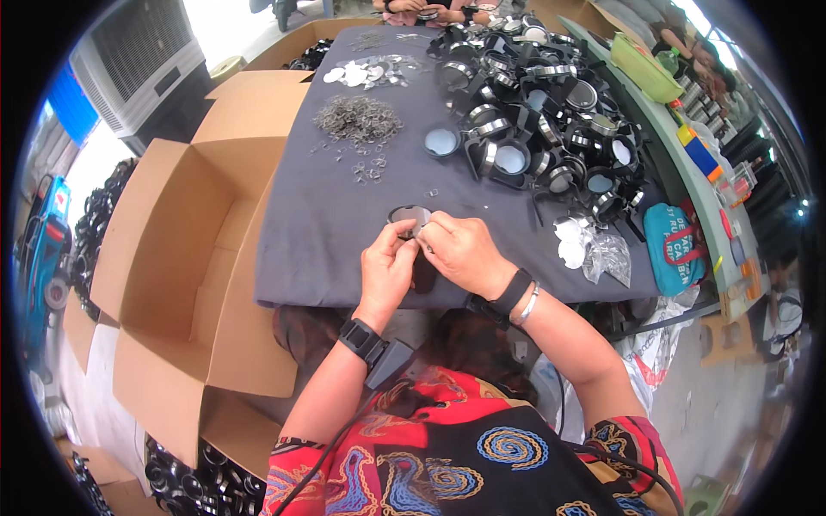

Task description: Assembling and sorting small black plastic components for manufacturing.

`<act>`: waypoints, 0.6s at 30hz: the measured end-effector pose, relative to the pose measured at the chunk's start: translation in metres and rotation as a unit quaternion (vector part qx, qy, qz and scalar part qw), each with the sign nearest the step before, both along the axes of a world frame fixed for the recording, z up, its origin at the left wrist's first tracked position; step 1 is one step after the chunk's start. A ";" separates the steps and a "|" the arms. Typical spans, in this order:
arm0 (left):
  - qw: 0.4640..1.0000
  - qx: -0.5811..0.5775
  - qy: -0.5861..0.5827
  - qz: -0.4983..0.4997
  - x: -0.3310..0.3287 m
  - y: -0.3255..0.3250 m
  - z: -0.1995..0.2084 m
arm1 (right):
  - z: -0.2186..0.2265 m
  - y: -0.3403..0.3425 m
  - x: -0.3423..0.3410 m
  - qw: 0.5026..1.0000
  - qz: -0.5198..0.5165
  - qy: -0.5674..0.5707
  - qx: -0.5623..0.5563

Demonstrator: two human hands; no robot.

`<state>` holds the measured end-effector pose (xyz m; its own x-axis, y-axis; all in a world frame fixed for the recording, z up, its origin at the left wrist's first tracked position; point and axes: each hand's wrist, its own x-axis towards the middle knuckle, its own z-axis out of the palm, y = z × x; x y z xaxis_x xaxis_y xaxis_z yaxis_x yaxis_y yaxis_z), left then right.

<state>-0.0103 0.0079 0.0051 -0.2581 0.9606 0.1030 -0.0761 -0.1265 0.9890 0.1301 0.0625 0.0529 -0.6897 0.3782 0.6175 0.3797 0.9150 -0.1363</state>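
At the table's near edge, both my hands are at a round part with a black rim and a flat grey face (409, 212); a dark piece hangs beneath it. My left hand (385, 268) grips the near left of its rim, thumb on top. The fingers of my right hand (465, 251) are pinched together at its right side. Whether a small clip is between them is too fine to tell. Beyond lies a heap of small metal clips (360, 119), with a few strays nearer me. A loose round part with a pale face (441, 142) lies to the right of the heap.
A big pile of black and silver round parts (551, 107) covers the table's far right. White discs (357, 73) lie far left; a clear plastic bag (609, 260) is at right. An open cardboard box (185, 258) adjoins the table's left edge. Another person's hands (422, 12) work opposite.
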 end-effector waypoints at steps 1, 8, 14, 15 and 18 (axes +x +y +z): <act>1.000 0.011 0.016 -0.007 0.003 0.002 0.000 | -0.001 0.000 0.001 1.000 -0.014 -0.002 0.006; 1.000 0.005 -0.014 0.002 -0.004 -0.002 -0.005 | -0.016 -0.001 -0.014 0.996 -0.029 0.067 -0.060; 1.000 0.003 -0.007 -0.003 -0.001 0.002 -0.002 | -0.005 -0.012 0.003 0.989 -0.047 0.068 -0.125; 1.000 0.003 -0.004 0.006 0.000 0.002 -0.003 | -0.001 -0.016 0.012 0.989 -0.050 0.068 -0.125; 1.000 -0.005 0.007 0.014 0.003 -0.001 0.002 | 0.014 -0.027 0.054 0.980 -0.147 0.039 -0.128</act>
<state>-0.0074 0.0070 0.0072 -0.2836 0.9540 0.0974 -0.0596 -0.1189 0.9911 0.1844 0.0351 0.0672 -0.4820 0.7025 0.5236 0.6005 0.7000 -0.3865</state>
